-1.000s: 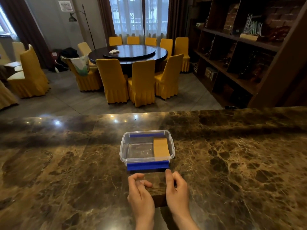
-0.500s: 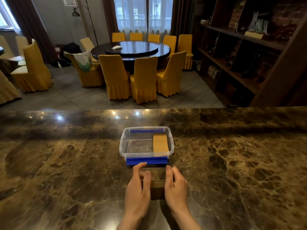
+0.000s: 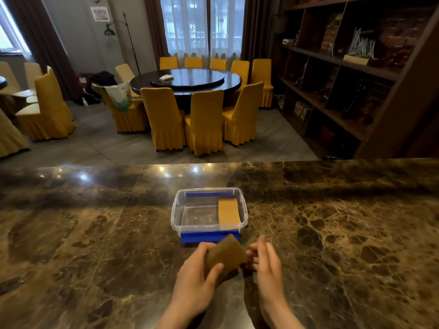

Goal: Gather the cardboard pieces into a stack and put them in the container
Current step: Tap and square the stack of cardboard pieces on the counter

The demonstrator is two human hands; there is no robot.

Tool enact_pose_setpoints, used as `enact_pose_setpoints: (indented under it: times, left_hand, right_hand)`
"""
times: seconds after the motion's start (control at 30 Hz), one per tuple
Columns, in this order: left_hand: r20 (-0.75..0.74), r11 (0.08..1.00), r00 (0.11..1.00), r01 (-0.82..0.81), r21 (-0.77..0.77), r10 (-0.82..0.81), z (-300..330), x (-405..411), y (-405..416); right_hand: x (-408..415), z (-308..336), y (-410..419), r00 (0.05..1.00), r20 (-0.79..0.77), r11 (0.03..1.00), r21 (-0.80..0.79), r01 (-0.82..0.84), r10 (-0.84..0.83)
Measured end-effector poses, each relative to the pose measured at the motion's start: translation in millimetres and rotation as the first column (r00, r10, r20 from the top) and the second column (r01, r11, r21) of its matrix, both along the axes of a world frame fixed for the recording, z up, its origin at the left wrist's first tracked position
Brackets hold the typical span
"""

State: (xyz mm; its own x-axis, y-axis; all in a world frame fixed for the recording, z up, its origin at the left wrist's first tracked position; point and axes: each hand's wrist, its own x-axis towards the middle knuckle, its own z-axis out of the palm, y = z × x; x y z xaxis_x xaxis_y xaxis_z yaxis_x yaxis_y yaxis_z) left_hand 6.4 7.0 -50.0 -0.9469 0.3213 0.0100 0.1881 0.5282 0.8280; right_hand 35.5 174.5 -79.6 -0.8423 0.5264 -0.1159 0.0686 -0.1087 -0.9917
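Observation:
A brown stack of cardboard pieces is tilted up off the marble counter, just in front of the container. My left hand grips it, thumb on top and fingers behind. My right hand is beside the stack's right edge, fingers curled and touching it or nearly so. The clear plastic container with blue clips stands just beyond, open at the top. One tan stack of cardboard lies inside it at the right; its left half holds nothing.
The dark marble counter stretches wide to both sides. Beyond its far edge are a round dining table with yellow chairs and a wooden shelf unit at the right.
The stack lay flat between both hands earlier. Now my left hand has lifted and tilted it, and my right hand has drawn off slightly to the right.

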Motion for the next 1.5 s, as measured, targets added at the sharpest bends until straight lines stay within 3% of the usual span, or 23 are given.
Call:
enact_pose_setpoints:
  times: [0.1, 0.17, 0.33, 0.43, 0.6, 0.7, 0.83, 1.0, 1.3, 1.5]
  left_hand:
    - [0.178, 0.915, 0.981, -0.141, 0.377, 0.078, -0.9, 3.6, 10.1]
    - [0.195, 0.862, 0.977, -0.173, 0.477, 0.088, -3.1, 3.1, 19.3]
    - [0.217, 0.917, 0.975, -0.124, 0.378, 0.043, -15.0, 5.8, 32.8]
    - [0.259, 0.930, 0.966, -0.075, 0.360, -0.023, -15.6, 1.6, 31.6]
    - [0.439, 0.803, 0.892, -0.182, 0.567, -0.108, -16.8, 4.3, 33.6]
    - [0.424, 0.721, 0.905, -0.310, 0.620, 0.024, -12.2, 7.0, 41.0]
    - [0.289, 0.750, 0.924, -0.373, 0.547, 0.249, -3.4, 5.6, 62.1]
    - [0.298, 0.730, 0.918, -0.391, 0.560, 0.262, 2.9, -1.6, 59.9]
    - [0.187, 0.777, 0.921, -0.389, 0.495, 0.343, 0.4, -9.1, 61.1]
    - [0.198, 0.771, 0.914, -0.404, 0.492, 0.353, 0.7, -7.0, 65.1]
  right_hand:
    - [4.2, 11.8, -9.1, 0.987, -0.075, 0.987, 0.084, -0.134, 0.140]
    - [-4.2, 18.6, -23.6, 0.975, -0.101, 0.973, 0.145, -0.180, 0.196]
    - [-11.7, 11.0, -29.7, 0.994, -0.053, 0.994, -0.042, -0.098, 0.096]
    - [-16.3, 15.6, -30.9, 0.994, -0.004, 0.992, -0.064, -0.106, 0.106]
    - [-15.6, 7.0, -32.0, 0.994, 0.025, 0.989, -0.101, -0.103, 0.106]
    - [-14.6, 9.5, -36.3, 0.994, 0.055, 0.989, -0.118, -0.088, 0.095]
    - [-15.8, 13.3, -37.6, 0.993, 0.050, 0.989, -0.107, -0.106, 0.112]
    - [-12.0, 22.9, -44.0, 0.977, 0.091, 0.957, -0.238, -0.167, 0.193]
    - [-18.6, 24.8, -42.9, 0.972, 0.109, 0.965, -0.186, -0.186, 0.208]
    - [-13.7, 36.4, -42.1, 0.990, 0.053, 0.952, -0.284, -0.109, 0.129]
